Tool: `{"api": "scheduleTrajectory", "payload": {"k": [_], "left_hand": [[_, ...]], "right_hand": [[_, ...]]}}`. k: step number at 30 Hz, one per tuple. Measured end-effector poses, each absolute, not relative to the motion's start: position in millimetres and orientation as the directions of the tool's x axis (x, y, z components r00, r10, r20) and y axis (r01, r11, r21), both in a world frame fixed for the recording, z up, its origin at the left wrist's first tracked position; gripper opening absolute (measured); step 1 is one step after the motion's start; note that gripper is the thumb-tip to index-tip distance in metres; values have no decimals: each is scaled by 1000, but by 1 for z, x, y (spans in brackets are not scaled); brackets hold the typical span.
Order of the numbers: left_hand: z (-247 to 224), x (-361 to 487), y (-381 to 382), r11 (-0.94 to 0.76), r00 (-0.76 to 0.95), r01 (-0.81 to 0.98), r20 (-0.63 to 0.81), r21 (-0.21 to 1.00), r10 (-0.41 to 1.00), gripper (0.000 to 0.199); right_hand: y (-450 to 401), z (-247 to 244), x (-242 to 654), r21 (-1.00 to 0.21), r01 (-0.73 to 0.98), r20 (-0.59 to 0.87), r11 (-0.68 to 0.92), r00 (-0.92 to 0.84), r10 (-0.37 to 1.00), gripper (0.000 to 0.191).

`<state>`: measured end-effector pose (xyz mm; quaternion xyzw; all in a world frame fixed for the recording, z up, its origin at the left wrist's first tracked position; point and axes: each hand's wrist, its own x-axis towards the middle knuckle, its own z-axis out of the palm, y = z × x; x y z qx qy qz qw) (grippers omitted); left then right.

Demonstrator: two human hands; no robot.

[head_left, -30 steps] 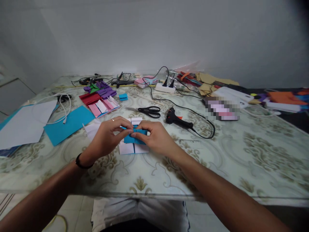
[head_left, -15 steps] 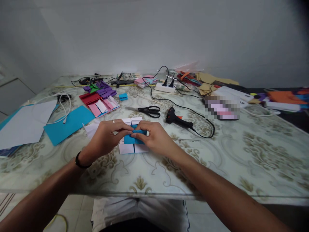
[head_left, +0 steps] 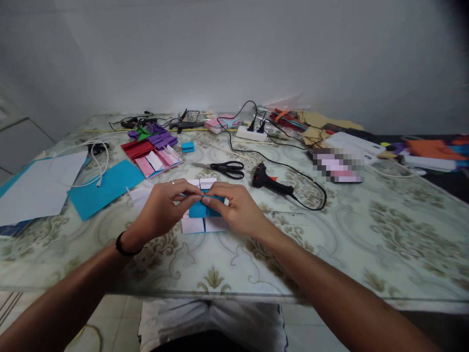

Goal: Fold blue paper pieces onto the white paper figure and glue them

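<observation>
In front of me lies a folded paper piece (head_left: 198,210), blue over white flaps with a slit down its middle. My left hand (head_left: 170,203) pinches the paper near its centre, thumb against fingertips. From the other side my right hand (head_left: 234,205) grips the same fold, its thumb lying on the blue face. The fingertips of both hands almost meet and hide the upper middle of the paper. Just beyond the hands rest black-handled scissors (head_left: 229,169), and a black glue gun (head_left: 271,181) lies to their right.
Blue sheets (head_left: 106,188), a white sheet (head_left: 44,188) and a white cable (head_left: 104,166) lie to the left. Folded red, pink and purple papers (head_left: 157,159) sit farther back. A power strip (head_left: 252,133) has black cords trailing across the table (head_left: 351,234).
The fingers have shifted slightly on the fold, and my right thumb now sits closer to the left fingertips. The whole view has drifted a little; the paper stays in place.
</observation>
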<state>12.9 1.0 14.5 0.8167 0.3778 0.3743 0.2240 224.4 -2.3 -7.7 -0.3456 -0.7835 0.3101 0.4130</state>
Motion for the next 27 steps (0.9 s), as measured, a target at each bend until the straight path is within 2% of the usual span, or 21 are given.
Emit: {"api": "scheduleTrajectory", "payload": {"k": [6, 11, 15, 20, 27], "left_hand": [[10, 15, 2, -444, 365, 359, 315, 821, 876, 10], [6, 17, 4, -198, 379, 180, 118, 964, 918, 43], [3, 20, 4, -41, 418, 105, -7, 994, 908, 51], [1, 22, 3, -13, 405, 73, -18, 997, 914, 51], [4, 23, 1, -46, 384, 82, 12, 996, 923, 47]], "right_hand": [[-2, -9, 223, -783, 296, 409, 548, -419, 811, 29], [-2, -8, 224, -842, 248, 390, 480, -336, 857, 31], [-1, -8, 224, -862, 222, 383, 456, -306, 872, 34], [-3, -7, 222, -875, 215, 362, 434, -304, 881, 36], [-3, -9, 221, -922, 229, 242, 312, -287, 927, 23]]}}
